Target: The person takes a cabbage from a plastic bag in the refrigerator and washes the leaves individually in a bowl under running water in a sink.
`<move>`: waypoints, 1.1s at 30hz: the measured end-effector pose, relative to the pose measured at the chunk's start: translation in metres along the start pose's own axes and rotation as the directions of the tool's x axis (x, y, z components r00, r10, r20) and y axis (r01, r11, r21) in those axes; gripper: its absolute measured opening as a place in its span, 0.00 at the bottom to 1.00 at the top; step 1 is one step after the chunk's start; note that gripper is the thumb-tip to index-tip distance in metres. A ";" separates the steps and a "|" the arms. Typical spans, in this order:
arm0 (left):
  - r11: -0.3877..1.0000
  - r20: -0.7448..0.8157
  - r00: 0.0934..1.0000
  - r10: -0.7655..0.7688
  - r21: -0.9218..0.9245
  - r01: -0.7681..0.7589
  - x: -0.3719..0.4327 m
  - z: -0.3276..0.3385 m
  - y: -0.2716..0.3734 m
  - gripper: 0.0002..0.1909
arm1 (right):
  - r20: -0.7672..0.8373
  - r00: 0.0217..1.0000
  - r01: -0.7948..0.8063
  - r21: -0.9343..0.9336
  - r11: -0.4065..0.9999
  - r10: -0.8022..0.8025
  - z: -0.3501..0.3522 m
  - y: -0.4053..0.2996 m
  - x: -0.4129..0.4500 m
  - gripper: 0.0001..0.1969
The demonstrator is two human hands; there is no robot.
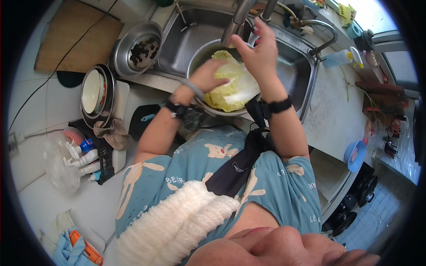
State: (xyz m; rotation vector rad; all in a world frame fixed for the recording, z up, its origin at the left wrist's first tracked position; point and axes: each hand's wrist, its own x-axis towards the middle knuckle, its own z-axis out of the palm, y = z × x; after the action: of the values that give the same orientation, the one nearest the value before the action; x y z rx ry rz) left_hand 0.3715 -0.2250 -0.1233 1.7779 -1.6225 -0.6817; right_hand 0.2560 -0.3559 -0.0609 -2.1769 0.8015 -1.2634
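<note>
A large metal basin (194, 61) stands across the divider of a double steel sink, with pale green and white Chinese cabbage leaves (233, 88) in it. My left hand (208, 75) is over the left part of the leaves, blurred, fingers apart; whether it touches them I cannot tell. My right hand (261, 50) is raised beside the grey faucet head (231, 35), its thumb and fingers spread and holding nothing. The faucet head hangs over the basin's far rim. Black bands are on both wrists.
A steel bowl with dark pieces (143, 53) stands left of the sink (178, 25). Nested bowls (91, 91) are nearer on the left. On the right are a curved tap (327, 31), a spray bottle (337, 59) and a blue plastic bowl (354, 155) at the counter's edge.
</note>
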 end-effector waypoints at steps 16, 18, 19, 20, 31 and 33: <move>0.676 -0.501 0.456 -0.736 -0.499 0.542 -0.256 -0.040 -0.002 0.30 | -0.201 0.944 0.328 0.660 0.676 -0.262 -0.106 -0.103 0.034 0.27; 0.648 -0.546 0.369 -0.753 -0.513 0.563 -0.280 -0.029 0.008 0.33 | -0.070 0.941 0.196 0.911 0.363 -0.332 -0.093 -0.070 0.044 0.22; 0.634 -0.567 0.339 -0.751 -0.476 0.609 -0.282 -0.034 0.015 0.36 | 0.222 0.867 0.013 0.885 0.465 -0.446 -0.090 -0.043 0.058 0.19; 0.651 -0.607 0.294 -0.738 -0.529 0.545 -0.285 -0.032 0.019 0.39 | 0.500 0.826 -0.146 0.637 0.757 -0.260 -0.091 -0.009 0.061 0.21; 0.965 -0.672 -0.717 -0.184 -0.264 0.000 -0.361 -0.050 0.089 0.38 | 0.360 0.930 -0.056 0.351 0.935 -0.079 -0.105 0.004 0.054 0.18; 0.995 -0.637 -0.765 -0.099 -0.038 -0.097 -0.367 -0.078 0.104 0.40 | 0.364 0.930 -0.170 0.308 0.936 0.049 -0.096 0.003 0.042 0.18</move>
State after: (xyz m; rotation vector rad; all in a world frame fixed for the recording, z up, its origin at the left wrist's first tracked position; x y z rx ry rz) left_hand 0.3198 0.1429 -0.0082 1.0086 0.2240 1.1352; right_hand 0.1865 -0.3989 0.0050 -1.9662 0.5110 -0.8447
